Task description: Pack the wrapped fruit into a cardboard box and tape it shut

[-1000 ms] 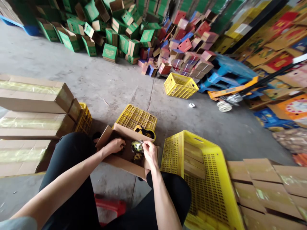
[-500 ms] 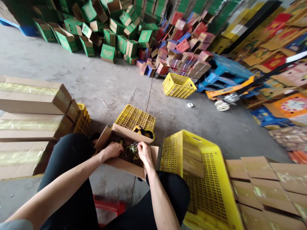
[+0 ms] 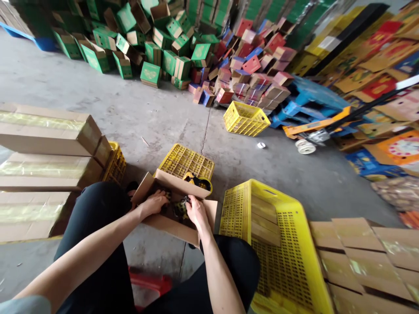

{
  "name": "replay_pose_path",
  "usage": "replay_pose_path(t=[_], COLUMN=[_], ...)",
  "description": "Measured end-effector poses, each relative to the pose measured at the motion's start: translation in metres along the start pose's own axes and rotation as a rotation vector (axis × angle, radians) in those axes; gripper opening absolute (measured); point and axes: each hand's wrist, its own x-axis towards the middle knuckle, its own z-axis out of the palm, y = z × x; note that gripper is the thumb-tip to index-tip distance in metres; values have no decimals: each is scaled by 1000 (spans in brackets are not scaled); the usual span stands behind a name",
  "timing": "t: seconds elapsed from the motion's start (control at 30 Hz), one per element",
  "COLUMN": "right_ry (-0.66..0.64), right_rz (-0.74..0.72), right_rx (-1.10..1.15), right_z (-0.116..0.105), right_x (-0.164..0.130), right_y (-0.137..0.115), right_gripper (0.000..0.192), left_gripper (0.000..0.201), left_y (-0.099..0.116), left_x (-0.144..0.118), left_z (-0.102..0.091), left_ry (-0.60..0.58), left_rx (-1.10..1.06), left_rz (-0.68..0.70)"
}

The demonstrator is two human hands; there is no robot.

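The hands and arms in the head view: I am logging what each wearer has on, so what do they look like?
Both forearms are bare, with no gloves, watch or rings to be seen on the left hand or the right hand. A grey sleeve edge shows at the left upper arm. The legs wear black trousers.

Crate (image 3: 278, 244) right of open box (image 3: 170, 220)

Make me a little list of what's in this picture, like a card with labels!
place: concrete floor with piles of boxes around
left hand: inside the open cardboard box
right hand: in the same box, fingers on a small dark wrapped item; what it is cannot be told
behind the box: upturned yellow crate
to the right: big yellow crate
to the left: stacked taped cartons
far back: green boxes, red and pink boxes
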Motion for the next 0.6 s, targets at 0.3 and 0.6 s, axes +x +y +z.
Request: replay_pose_path(t=[0.3, 0.6], right_ry=[44, 7], right_rz=[-50, -105], right_rx=[53, 62], right_z=[-9, -13], right_x=[0, -3], right_y=[4, -2], right_gripper=[32, 31], left_gripper=[23, 28], left_y=[-6, -7], left_x=[2, 4], left_z=[19, 21], left_ry=[104, 97], left_rx=[-65, 3], left_rz=[-58, -132])
